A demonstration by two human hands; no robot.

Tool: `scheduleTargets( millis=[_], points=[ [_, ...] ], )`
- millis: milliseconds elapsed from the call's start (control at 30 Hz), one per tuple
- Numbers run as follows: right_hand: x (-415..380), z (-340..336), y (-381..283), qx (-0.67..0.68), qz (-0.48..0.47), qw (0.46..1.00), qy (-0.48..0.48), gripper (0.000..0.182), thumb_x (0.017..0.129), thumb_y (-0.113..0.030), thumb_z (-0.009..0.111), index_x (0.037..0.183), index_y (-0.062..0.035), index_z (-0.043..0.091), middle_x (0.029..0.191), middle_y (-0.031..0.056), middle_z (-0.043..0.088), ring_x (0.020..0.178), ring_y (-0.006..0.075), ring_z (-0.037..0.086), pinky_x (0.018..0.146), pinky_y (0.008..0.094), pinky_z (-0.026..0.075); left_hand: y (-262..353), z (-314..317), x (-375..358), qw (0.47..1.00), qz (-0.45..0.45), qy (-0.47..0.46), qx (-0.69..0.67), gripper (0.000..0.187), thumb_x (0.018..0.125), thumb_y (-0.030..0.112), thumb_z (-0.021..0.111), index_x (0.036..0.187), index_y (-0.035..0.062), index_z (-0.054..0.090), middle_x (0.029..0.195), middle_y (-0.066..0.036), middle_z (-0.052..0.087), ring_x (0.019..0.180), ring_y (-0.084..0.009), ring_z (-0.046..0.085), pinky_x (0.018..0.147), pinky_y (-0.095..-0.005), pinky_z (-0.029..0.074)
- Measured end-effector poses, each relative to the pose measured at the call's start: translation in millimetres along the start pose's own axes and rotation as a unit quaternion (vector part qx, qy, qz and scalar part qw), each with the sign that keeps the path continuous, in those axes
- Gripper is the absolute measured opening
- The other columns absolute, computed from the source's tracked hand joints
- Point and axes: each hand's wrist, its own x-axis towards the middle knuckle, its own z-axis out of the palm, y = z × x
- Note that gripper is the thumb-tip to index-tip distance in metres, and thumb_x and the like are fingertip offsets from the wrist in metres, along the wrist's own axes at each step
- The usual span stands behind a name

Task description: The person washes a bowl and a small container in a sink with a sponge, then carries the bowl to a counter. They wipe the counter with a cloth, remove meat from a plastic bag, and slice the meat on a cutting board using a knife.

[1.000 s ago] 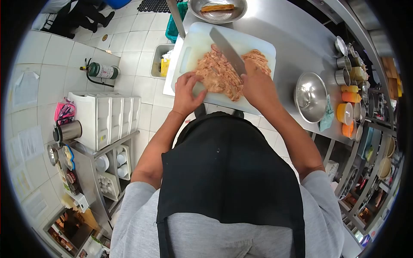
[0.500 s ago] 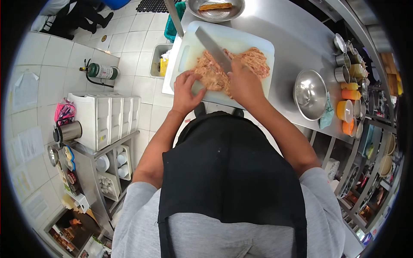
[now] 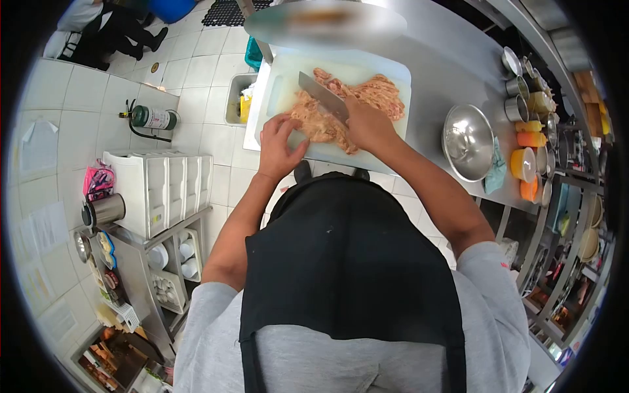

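A white cutting board [image 3: 283, 84] lies on the steel counter with a mound of pink minced raw meat [image 3: 373, 93] spread over it. My right hand [image 3: 367, 124] grips the handle of a broad knife [image 3: 321, 95], whose blade is down on the meat, pointing up and left. My left hand [image 3: 276, 144] rests at the board's near left edge, fingers curled against the meat pile.
An upturned steel bowl [image 3: 467, 141] and a teal cloth [image 3: 496, 171] sit right of the board. Metal cups and orange containers [image 3: 526, 164] line the counter's right edge. A blurred steel pan [image 3: 324, 23] lies beyond the board. A bin [image 3: 237, 99] stands on the tiled floor at left.
The knife has swung down and leftward from a raised position onto the meat. My right hand shifted left with it. My left hand stayed at the board's near edge.
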Motion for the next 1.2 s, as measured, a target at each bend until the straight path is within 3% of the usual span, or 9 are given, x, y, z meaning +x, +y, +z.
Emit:
scheduleTargets(
  millis=[200, 300, 400, 600, 700, 900, 1000, 1100, 1200],
  points=[
    [-18, -12, -17, 0.019, -0.016, 0.993, 0.112, 0.031, 0.095, -0.005, 0.058, 0.124, 0.0035, 0.052, 0.105, 0.0286, 0.072, 0.096, 0.047, 0.072, 0.084, 0.0569, 0.057, -3, -2, -5, 1.0, -0.004, 0.005, -0.012, 0.044, 0.079, 0.025, 0.083, 0.118, 0.0136, 0.068, 0.138, -0.016, 0.057, 0.134, -0.0364, 0.051, 0.109, -0.0485, 0.04],
    [-23, 21, 4, -0.005, -0.05, 0.99, 0.134, 0.029, 0.101, -0.014, 0.061, 0.123, 0.0026, 0.051, 0.104, 0.029, 0.072, 0.098, 0.0472, 0.071, 0.086, 0.058, 0.054, -4, -3, -4, 1.0, -0.003, 0.004, -0.006, 0.044, 0.079, 0.025, 0.083, 0.119, 0.0136, 0.069, 0.138, -0.015, 0.057, 0.133, -0.0359, 0.051, 0.107, -0.0485, 0.04],
    [-29, 0, 11, -0.022, 0.037, 0.999, -0.029, 0.029, 0.101, -0.014, 0.061, 0.123, 0.0026, 0.05, 0.105, 0.0313, 0.071, 0.096, 0.0489, 0.07, 0.085, 0.0583, 0.054, -4, -1, 0, 1.0, 0.003, 0.008, -0.006, 0.044, 0.079, 0.025, 0.083, 0.119, 0.0135, 0.069, 0.138, -0.015, 0.057, 0.133, -0.0358, 0.051, 0.107, -0.0483, 0.04],
    [-41, 0, -5, 0.023, 0.014, 0.992, 0.125, 0.029, 0.101, -0.013, 0.062, 0.121, 0.0026, 0.05, 0.106, 0.0334, 0.07, 0.095, 0.0492, 0.071, 0.085, 0.0583, 0.054, -3, -2, -4, 1.0, -0.002, 0.008, -0.001, 0.044, 0.078, 0.023, 0.084, 0.118, 0.0136, 0.069, 0.138, -0.015, 0.057, 0.132, -0.036, 0.052, 0.107, -0.0484, 0.041],
    [-21, 12, 20, 0.009, 0.028, 1.0, -0.002, 0.029, 0.101, -0.014, 0.062, 0.122, 0.0022, 0.049, 0.107, 0.0335, 0.069, 0.096, 0.0493, 0.071, 0.084, 0.059, 0.054, -2, -1, -2, 1.0, 0.005, 0.001, -0.002, 0.044, 0.078, 0.023, 0.084, 0.118, 0.0137, 0.069, 0.138, -0.015, 0.057, 0.133, -0.036, 0.052, 0.107, -0.0486, 0.041],
    [-25, -8, -8, 0.006, 0.026, 0.997, 0.079, 0.028, 0.1, -0.012, 0.061, 0.122, 0.0009, 0.05, 0.107, 0.0291, 0.07, 0.1, 0.0465, 0.07, 0.085, 0.0583, 0.055, -3, -4, -5, 1.0, 0.004, 0.008, -0.006, 0.044, 0.078, 0.023, 0.084, 0.118, 0.0142, 0.069, 0.137, -0.015, 0.057, 0.133, -0.0361, 0.052, 0.107, -0.0486, 0.041],
    [-8, 20, 0, -0.036, -0.015, 0.996, 0.075, 0.028, 0.101, -0.013, 0.061, 0.123, -0.0001, 0.05, 0.107, 0.0272, 0.071, 0.1, 0.0456, 0.071, 0.085, 0.0572, 0.055, -1, 0, -4, 1.0, 0.003, 0.007, 0.003, 0.044, 0.078, 0.023, 0.084, 0.118, 0.0142, 0.069, 0.138, -0.015, 0.057, 0.133, -0.036, 0.052, 0.107, -0.0488, 0.041],
    [2, -2, -1, -0.048, 0.003, 0.999, -0.006, 0.027, 0.102, -0.014, 0.06, 0.123, -0.0006, 0.05, 0.111, 0.0281, 0.07, 0.1, 0.0474, 0.07, 0.084, 0.0572, 0.056, -4, 0, -3, 1.0, 0.007, 0.003, -0.004, 0.044, 0.079, 0.023, 0.084, 0.119, 0.0141, 0.068, 0.139, -0.015, 0.057, 0.133, -0.0359, 0.052, 0.108, -0.0491, 0.04],
    [-33, -17, -5, 0.001, -0.025, 0.996, 0.087, 0.027, 0.102, -0.015, 0.059, 0.124, -0.0005, 0.05, 0.113, 0.0285, 0.069, 0.099, 0.0491, 0.069, 0.083, 0.0575, 0.056, -5, -3, -5, 1.0, 0.006, 0.0, -0.014, 0.044, 0.08, 0.023, 0.083, 0.12, 0.0137, 0.068, 0.14, -0.014, 0.057, 0.135, -0.0358, 0.051, 0.109, -0.0491, 0.04]
  ],
)
